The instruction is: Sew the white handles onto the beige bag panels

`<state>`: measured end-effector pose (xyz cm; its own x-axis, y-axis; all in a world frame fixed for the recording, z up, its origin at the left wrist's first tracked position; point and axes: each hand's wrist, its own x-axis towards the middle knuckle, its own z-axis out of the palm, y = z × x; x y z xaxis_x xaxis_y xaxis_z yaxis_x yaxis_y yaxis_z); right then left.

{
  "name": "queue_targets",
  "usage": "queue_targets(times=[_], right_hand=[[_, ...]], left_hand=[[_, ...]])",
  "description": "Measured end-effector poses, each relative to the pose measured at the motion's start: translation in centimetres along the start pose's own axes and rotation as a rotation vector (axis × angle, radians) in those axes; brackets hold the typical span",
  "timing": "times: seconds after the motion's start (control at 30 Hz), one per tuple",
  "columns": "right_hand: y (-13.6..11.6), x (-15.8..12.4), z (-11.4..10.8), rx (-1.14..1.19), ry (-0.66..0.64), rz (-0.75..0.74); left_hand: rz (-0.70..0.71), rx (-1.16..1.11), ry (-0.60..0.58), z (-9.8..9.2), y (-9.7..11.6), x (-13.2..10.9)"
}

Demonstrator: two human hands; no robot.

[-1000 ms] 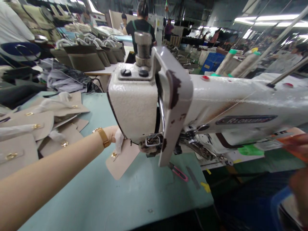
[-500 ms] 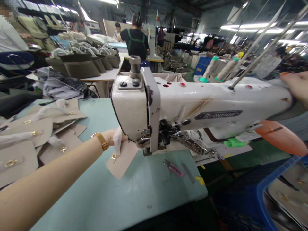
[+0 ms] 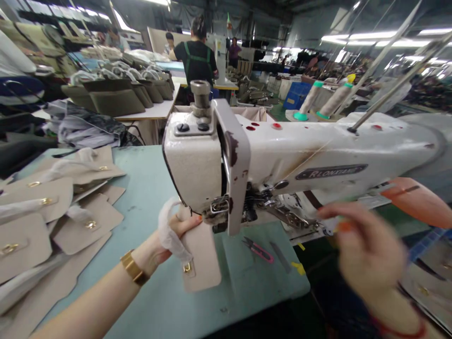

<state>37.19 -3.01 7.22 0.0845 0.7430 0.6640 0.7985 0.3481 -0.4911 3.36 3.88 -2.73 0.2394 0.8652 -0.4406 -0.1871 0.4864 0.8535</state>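
A white sewing machine (image 3: 282,150) stands across the green table. My left hand (image 3: 173,235), with a gold watch at its wrist, grips a beige panel (image 3: 205,259) under the machine head. The panel bears a wrapped white handle (image 3: 165,226) and a gold buckle. Right of the needle area, my right hand (image 3: 363,245) is blurred in the air, fingers bent and apart, with nothing visible in it. Pink thread snips (image 3: 259,249) lie on the table beside a thin grey blade-like piece (image 3: 280,256).
Beige panels with gold buckles (image 3: 84,226) pile up on the left of the table. A blue crate (image 3: 420,247) holds more at the lower right. Thread cones (image 3: 309,101) stand behind the machine. A person in dark clothes (image 3: 197,56) works farther back.
My right hand has left the machine's right end and come down near its front. The panel in my left hand has turned and shifted right, showing more of its surface.
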Motion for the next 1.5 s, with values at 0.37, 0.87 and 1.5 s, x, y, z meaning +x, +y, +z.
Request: queue_targets(times=[0.37, 0.87, 1.5], right_hand=[[-6.5, -8.6, 17.6, 0.967, -0.736, 0.847], [-7.1, -8.1, 17.4, 0.785, -0.686, 0.689], [-7.4, -7.6, 17.8, 0.762, -0.573, 0.704]], left_hand=[[-0.067, -0.123, -0.054, 0.7, 0.2, -1.1], [-0.041, -0.134, -0.085, 1.0, 0.4, -1.1], [-0.022, -0.219, -0.012, 1.7, 2.1, -1.2]])
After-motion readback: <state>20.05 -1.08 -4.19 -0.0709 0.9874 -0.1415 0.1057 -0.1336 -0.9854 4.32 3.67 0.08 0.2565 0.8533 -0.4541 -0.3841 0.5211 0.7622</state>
